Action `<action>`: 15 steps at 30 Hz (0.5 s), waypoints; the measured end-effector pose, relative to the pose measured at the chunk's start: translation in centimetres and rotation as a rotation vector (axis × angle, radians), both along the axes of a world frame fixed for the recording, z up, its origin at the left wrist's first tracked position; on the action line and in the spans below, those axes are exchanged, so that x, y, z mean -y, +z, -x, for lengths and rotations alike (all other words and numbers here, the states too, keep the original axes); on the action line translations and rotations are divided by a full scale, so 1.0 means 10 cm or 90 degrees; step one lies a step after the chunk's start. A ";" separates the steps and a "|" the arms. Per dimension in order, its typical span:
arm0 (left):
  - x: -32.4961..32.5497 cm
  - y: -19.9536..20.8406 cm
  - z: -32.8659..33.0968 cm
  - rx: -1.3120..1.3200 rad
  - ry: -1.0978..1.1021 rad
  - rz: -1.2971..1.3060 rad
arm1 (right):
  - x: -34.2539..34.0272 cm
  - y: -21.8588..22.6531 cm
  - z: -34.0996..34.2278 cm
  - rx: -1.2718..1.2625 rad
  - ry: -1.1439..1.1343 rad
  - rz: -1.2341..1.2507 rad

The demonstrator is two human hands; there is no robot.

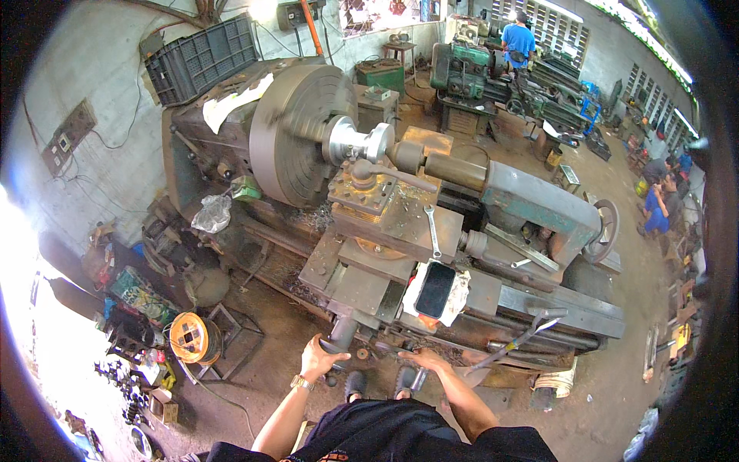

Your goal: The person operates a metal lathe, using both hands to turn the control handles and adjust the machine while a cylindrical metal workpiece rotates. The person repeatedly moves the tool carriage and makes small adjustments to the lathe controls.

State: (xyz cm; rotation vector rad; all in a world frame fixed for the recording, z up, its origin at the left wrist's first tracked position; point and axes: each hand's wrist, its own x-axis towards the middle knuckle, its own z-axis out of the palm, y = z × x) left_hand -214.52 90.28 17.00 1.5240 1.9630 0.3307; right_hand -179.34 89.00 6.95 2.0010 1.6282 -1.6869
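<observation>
My left hand [317, 360] closes around the cross-slide handle at the end of a grey cylindrical hub [339, 334] on the metal lathe's front. The thumb points right, and part of the grip is hidden. My right hand [426, 359] is closed on a small lever below the carriage, its fingertips partly hidden. Beyond them, a shiny turned metal workpiece [348, 142] sits between the large round chuck [296, 135] and the tailstock [531, 202]. The tool post [365, 185] with its long clamp handle stands close beside the workpiece. The chuck looks blurred, as if turning.
An open-end wrench [433, 231] and a phone [435, 290] on a white cloth lie on the carriage. A slanting lever [512, 343] rises right of my right hand. A yellow spool [189, 337] stands left. A person in blue [518, 40] works at machines behind; others crouch far right.
</observation>
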 end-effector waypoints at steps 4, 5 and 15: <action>-0.02 0.03 0.01 0.013 0.002 0.026 | -0.14 0.09 0.13 0.091 0.060 0.088; -0.03 0.05 0.01 0.012 -0.001 0.037 | -0.15 0.15 0.15 0.065 0.066 0.093; -0.05 0.25 -0.10 -0.055 -0.039 0.120 | -0.13 0.29 0.08 -0.027 0.030 0.057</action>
